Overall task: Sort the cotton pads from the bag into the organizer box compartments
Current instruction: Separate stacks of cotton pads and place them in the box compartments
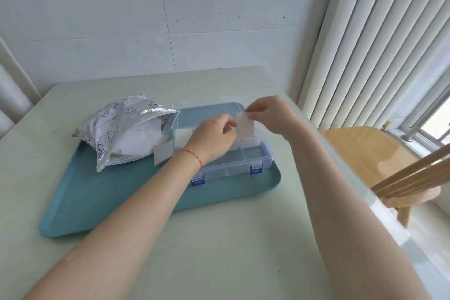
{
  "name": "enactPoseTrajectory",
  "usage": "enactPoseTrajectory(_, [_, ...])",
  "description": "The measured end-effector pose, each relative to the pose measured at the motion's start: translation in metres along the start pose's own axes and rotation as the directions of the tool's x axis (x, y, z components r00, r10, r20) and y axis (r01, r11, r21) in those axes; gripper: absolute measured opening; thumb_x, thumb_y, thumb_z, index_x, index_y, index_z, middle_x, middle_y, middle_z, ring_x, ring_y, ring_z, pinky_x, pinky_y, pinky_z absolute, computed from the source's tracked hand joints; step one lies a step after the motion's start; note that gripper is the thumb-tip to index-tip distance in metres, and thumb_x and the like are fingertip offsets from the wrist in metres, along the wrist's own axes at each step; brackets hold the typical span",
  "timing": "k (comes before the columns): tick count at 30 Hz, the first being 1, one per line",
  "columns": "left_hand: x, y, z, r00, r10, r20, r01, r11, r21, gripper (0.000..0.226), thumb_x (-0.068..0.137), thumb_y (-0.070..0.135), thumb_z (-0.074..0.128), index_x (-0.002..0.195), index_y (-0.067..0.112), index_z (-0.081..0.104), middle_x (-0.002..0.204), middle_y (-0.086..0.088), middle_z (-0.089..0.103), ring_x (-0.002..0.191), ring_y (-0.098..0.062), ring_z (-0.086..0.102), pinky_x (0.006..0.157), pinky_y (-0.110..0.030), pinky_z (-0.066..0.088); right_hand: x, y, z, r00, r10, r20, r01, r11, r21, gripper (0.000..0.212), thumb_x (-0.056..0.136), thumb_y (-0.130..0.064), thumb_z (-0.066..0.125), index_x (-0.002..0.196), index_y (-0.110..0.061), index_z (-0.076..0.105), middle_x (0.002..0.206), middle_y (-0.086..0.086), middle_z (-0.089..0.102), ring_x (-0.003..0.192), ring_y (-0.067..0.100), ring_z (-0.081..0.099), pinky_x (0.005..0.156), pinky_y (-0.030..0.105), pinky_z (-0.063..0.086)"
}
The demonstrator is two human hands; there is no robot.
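Observation:
A clear organizer box [255,162] with blue latches sits open on a teal tray [117,190]. Both hands hold one white cotton pad [245,125] upright above the box's back right compartments. My right hand [272,114] pinches its top edge, and my left hand [214,137] pinches its left edge. White pads [249,142] fill a back compartment under it, and more pads [182,139] stand in the back left one. The front compartments look empty. A crinkled plastic bag [121,131] of pads lies open on the tray's left, with one pad [163,153] leaning at its mouth.
The tray rests on a pale green table [231,238] against a white wall. A wooden chair [379,165] stands at the right beside the table's edge, under vertical blinds [379,39] and a window.

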State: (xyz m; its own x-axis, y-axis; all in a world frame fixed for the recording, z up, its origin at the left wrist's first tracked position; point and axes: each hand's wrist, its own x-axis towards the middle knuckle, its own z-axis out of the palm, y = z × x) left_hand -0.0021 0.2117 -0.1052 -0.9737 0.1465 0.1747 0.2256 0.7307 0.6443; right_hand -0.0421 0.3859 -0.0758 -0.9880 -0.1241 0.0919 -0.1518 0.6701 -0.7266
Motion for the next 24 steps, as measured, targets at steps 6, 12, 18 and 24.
enactPoseTrajectory(6, [-0.006,0.005,0.004,0.998,0.059,0.004,-0.059,0.992,0.111,0.028,0.092,0.017,0.048,0.118,0.020,0.057,0.100,0.003,0.066,0.092,-0.021,0.056,0.077,-0.029,0.040,0.000,0.005,-0.003,1.000,-0.007,0.024,0.008,1.000,-0.023,0.015,0.090,-0.012,0.066,0.102,-0.011,0.075,0.104,0.008,0.072,0.102,0.024,0.065,0.090,0.035,0.052])
enactPoseTrajectory(12, [-0.010,0.010,0.005,0.994,0.104,0.035,-0.108,0.975,0.196,0.032,0.090,0.019,0.047,0.121,0.023,0.053,0.088,0.005,0.064,0.088,-0.022,0.056,0.073,-0.031,0.042,0.001,0.008,-0.003,1.000,-0.028,0.010,0.029,0.999,-0.032,0.015,0.092,-0.009,0.063,0.101,-0.013,0.074,0.103,0.006,0.072,0.099,0.021,0.064,0.085,0.030,0.050])
enactPoseTrajectory(18, [-0.009,0.014,0.006,0.989,0.130,0.067,-0.144,0.938,0.314,0.037,0.091,0.024,0.047,0.126,0.031,0.058,0.100,0.000,0.066,0.100,-0.026,0.058,0.090,-0.036,0.046,0.003,0.006,0.001,0.998,-0.048,0.042,0.053,0.990,-0.133,0.016,0.091,-0.011,0.062,0.094,-0.016,0.076,0.098,0.003,0.072,0.089,0.022,0.063,0.078,0.032,0.051])
enactPoseTrajectory(24, [-0.007,0.022,0.006,0.985,0.096,0.144,-0.153,0.874,0.461,0.038,0.100,0.034,0.036,0.131,0.039,0.059,0.115,-0.003,0.058,0.113,-0.027,0.052,0.101,-0.036,0.037,0.003,0.006,0.004,0.995,-0.083,0.052,0.095,0.939,-0.331,0.015,0.091,-0.016,0.062,0.094,-0.020,0.077,0.093,-0.001,0.055,0.087,0.014,0.052,0.074,0.024,0.038])
